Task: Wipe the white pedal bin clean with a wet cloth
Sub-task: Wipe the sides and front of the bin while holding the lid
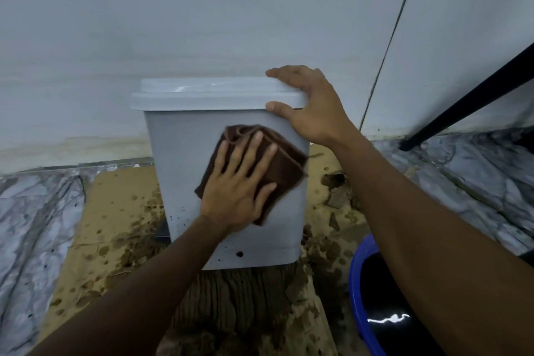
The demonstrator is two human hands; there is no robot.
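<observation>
The white pedal bin (pixel 179 159) stands upright on wet cardboard against the wall, its lid closed. Dark specks dot the lower part of its front face. My left hand (pixel 239 182) presses a folded brown cloth (pixel 284 170) flat against the front face with straight, spread fingers. My right hand (pixel 312 107) grips the lid's right corner, fingers over the top and thumb under the front rim.
A blue basin (pixel 358 274) holding dark water sits at the lower right, close under my right forearm. Soggy, stained cardboard (pixel 115 211) covers the marble floor (pixel 34 225). A black slanted leg (pixel 462 104) comes down at the right by the wall.
</observation>
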